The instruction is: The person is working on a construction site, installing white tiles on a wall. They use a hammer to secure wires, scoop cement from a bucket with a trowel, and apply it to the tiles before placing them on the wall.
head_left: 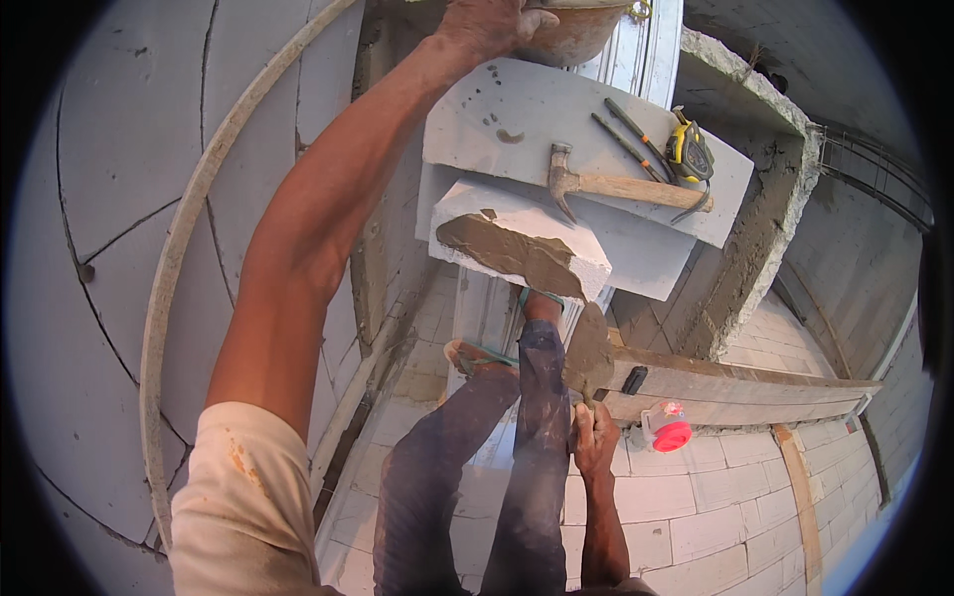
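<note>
My left hand (485,28) reaches to the top edge and grips the rim of a mortar-stained bucket (574,38), only partly in view. My right hand (594,437) is closed around the handle of a trowel (590,353), its blade pointing up and smeared with grey mortar. Just past the blade sits a small white block (586,253) with wet mortar (512,253) spread on its near face. Behind it, a claw hammer (626,189) with a wooden handle lies on a larger white slab (477,124).
Two dark pencil-like sticks (636,139) and a yellow-black tape measure (688,149) lie by the hammer. A wooden plank (745,392) runs right, with a clear container with a red lid (668,429) beside it. A curved pale hose-like strip (159,328) follows the left block wall.
</note>
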The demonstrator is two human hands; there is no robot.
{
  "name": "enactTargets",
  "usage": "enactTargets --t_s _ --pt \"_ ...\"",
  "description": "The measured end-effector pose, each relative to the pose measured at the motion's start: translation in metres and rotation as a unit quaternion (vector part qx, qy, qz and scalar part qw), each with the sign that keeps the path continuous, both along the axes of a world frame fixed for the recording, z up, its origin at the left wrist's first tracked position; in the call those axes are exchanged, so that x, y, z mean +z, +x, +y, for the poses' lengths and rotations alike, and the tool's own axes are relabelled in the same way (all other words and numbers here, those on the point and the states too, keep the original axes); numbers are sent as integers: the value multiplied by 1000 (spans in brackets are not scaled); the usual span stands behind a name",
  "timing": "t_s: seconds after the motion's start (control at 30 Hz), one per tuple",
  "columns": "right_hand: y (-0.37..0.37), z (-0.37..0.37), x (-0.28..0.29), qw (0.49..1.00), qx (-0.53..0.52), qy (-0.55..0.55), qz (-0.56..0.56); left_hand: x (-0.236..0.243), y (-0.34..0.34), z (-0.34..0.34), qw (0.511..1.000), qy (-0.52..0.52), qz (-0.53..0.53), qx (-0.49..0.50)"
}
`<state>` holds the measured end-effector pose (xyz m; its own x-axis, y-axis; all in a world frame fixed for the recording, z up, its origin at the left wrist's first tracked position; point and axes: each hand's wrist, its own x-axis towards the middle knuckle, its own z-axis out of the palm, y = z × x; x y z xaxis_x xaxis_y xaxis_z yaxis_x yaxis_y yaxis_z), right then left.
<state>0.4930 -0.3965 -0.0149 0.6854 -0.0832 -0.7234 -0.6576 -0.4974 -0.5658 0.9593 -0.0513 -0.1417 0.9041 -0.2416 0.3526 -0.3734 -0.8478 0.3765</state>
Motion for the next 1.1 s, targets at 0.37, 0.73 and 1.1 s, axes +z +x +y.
enactTargets --t_s 0.37,0.73,1.1 --pt "96 -26 32 988 -120 86 -40 4 30 -34 516 -629 237 531" --pt "373 33 0 846 321 -214 -367 25 -30 -11 815 -470 251 229" --pt "468 110 -125 852 302 -358 -233 35 -73 -35 915 -335 200 101"
